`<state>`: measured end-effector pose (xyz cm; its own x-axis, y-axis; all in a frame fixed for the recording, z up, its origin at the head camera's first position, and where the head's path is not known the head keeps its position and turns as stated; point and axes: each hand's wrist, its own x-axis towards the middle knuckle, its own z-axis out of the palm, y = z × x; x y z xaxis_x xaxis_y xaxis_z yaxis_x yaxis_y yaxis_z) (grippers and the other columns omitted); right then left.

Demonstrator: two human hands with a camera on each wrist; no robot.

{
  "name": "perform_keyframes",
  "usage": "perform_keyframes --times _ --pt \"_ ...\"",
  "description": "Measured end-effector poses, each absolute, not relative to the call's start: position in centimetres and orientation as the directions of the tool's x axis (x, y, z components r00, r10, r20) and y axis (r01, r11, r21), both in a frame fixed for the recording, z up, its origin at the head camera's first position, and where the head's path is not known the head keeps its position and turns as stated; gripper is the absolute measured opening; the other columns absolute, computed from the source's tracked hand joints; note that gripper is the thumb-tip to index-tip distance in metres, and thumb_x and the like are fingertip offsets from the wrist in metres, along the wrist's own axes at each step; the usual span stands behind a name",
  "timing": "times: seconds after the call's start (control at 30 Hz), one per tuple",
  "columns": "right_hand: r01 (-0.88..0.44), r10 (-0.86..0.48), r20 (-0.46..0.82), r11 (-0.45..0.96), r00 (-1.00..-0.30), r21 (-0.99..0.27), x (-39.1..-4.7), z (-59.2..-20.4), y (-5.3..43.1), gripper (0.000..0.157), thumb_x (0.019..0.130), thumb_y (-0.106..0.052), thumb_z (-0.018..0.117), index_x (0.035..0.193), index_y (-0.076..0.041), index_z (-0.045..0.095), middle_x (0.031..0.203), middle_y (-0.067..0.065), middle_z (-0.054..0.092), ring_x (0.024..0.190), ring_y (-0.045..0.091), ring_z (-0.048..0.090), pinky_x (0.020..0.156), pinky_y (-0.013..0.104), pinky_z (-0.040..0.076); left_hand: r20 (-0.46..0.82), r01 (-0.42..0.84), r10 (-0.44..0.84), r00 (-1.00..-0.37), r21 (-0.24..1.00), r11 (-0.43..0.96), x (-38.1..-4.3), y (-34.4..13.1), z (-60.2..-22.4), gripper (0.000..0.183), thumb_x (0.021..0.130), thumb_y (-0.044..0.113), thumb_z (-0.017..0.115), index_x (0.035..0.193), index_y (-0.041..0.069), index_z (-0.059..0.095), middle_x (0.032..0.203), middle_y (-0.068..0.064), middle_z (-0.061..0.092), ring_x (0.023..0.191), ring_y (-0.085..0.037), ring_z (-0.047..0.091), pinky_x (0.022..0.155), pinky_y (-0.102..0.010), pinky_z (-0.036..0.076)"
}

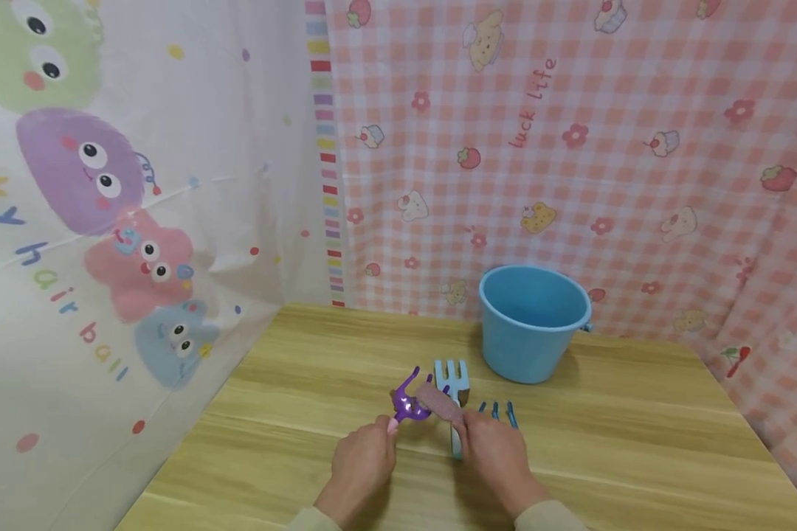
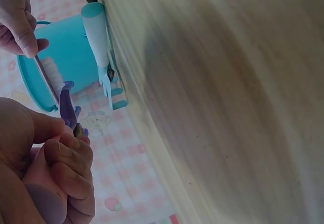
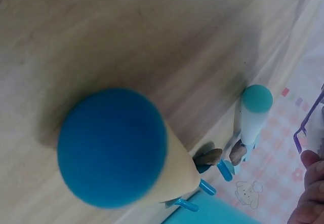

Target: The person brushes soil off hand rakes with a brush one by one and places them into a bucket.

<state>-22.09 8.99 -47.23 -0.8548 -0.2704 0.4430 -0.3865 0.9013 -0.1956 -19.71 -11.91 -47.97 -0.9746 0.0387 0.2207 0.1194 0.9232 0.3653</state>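
Note:
My left hand [image 1: 365, 457] grips the pink handle [image 2: 45, 176] of a small purple toy rake [image 1: 408, 404], its curved tines pointing away from me. A brown bit shows on its head. My right hand [image 1: 498, 453] holds a flat brush [image 1: 440, 402] with a pinkish-brown back and white bristles [image 2: 51, 71]; its end overlaps the purple tines in the head view. On the table beneath lies a light-blue toy rake [image 1: 453, 372] with a white handle. A dark-blue toy rake [image 1: 496, 411] lies partly hidden behind my right hand. Brown lumps [image 3: 208, 157] sit on both.
A light-blue bucket [image 1: 534, 324] stands at the back right of the wood-grain table [image 1: 292, 413]. Behind it hangs a pink checked cloth [image 1: 425, 162]. A white cloth with cartoon figures [image 1: 239, 192] hangs on the left.

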Motion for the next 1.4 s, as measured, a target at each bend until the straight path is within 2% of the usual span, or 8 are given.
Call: perform_keyframes --times 0.13,0.33,0.47,0.77,1.07,1.13,1.27,1.4 --pt "-0.346 -0.23 0.419 0.911 -0.878 -0.224 -22.2 -47.0 9.1 0.024 0.093 -0.027 0.068 0.075 -0.016 0.058 0.065 0.001 0.058 0.055 0.022 0.057 0.044 0.04 0.042 0.204 0.117 0.041 -0.978 0.372 0.921 -19.7 -12.0 -48.0 0.019 0.1 0.024 0.057 0.091 0.007 0.058 0.061 -0.001 0.049 0.05 -0.02 0.049 0.047 -0.036 0.043" --pt "-0.445 -0.297 0.481 0.867 -0.825 -0.226 -21.6 -47.0 8.5 0.027 0.093 -0.025 0.068 0.071 -0.018 0.055 0.061 -0.005 0.051 0.05 0.014 0.049 0.042 0.032 0.039 0.222 0.124 0.04 -0.974 0.375 0.919 -19.9 -12.2 -47.7 0.018 0.1 0.023 0.056 0.091 0.008 0.057 0.06 -0.001 0.048 0.05 -0.019 0.048 0.045 -0.035 0.042" --pt "-0.442 -0.315 0.446 0.87 -0.838 -0.217 -21.3 -47.5 8.3 0.029 0.093 -0.026 0.068 0.068 -0.018 0.054 0.059 -0.008 0.049 0.048 0.012 0.047 0.042 0.03 0.038 0.214 0.121 0.038 -0.976 0.391 0.912 -19.8 -12.2 -47.6 0.019 0.101 0.023 0.056 0.09 0.008 0.057 0.059 0.0 0.046 0.049 -0.018 0.046 0.045 -0.034 0.041" --pt "-0.448 -0.314 0.51 0.879 -0.801 -0.162 -21.5 -47.6 8.2 0.028 0.092 -0.025 0.07 0.07 -0.014 0.056 0.06 -0.002 0.055 0.049 0.019 0.055 0.041 0.034 0.041 0.232 0.123 0.034 -0.972 0.382 0.916 -19.7 -12.4 -47.7 0.019 0.1 0.024 0.056 0.089 0.009 0.057 0.06 0.0 0.047 0.05 -0.019 0.048 0.046 -0.035 0.041" --pt "-0.336 -0.198 0.504 0.921 -0.84 -0.198 -22.5 -47.5 8.5 0.024 0.092 -0.025 0.068 0.076 -0.01 0.058 0.067 0.005 0.059 0.055 0.029 0.06 0.043 0.043 0.044 0.191 0.099 0.027 -0.981 0.376 0.921 -19.6 -12.5 -47.7 0.021 0.101 0.025 0.054 0.089 0.008 0.058 0.059 -0.001 0.047 0.049 -0.019 0.047 0.045 -0.035 0.041" --pt "-0.346 -0.189 0.511 0.909 -0.838 -0.232 -22.5 -47.4 8.3 0.025 0.093 -0.024 0.067 0.074 -0.012 0.056 0.064 0.003 0.056 0.053 0.025 0.056 0.043 0.04 0.042 0.199 0.096 0.023 -0.98 0.362 0.927 -19.6 -12.6 -47.8 0.022 0.101 0.025 0.054 0.089 0.007 0.058 0.059 -0.002 0.049 0.049 -0.02 0.049 0.046 -0.035 0.042" --pt "-0.429 -0.27 0.477 0.864 -0.837 -0.263 -22.0 -47.3 7.7 0.027 0.094 -0.023 0.065 0.071 -0.017 0.052 0.062 -0.004 0.05 0.05 0.016 0.049 0.042 0.034 0.037 0.243 0.107 0.022 -0.97 0.342 0.934 -19.6 -12.8 -47.5 0.021 0.1 0.023 0.057 0.087 0.008 0.057 0.061 -0.004 0.052 0.051 -0.023 0.052 0.046 -0.037 0.043" --pt "-0.469 -0.342 0.462 0.862 -0.818 -0.191 -21.6 -47.6 7.2 0.023 0.093 -0.025 0.067 0.074 -0.017 0.056 0.064 -0.004 0.052 0.05 0.017 0.053 0.041 0.035 0.038 0.258 0.122 0.032 -0.966 0.338 0.933 -19.7 -13.0 -47.1 0.023 0.101 0.024 0.055 0.086 0.008 0.057 0.06 -0.003 0.051 0.052 -0.024 0.054 0.046 -0.038 0.045"
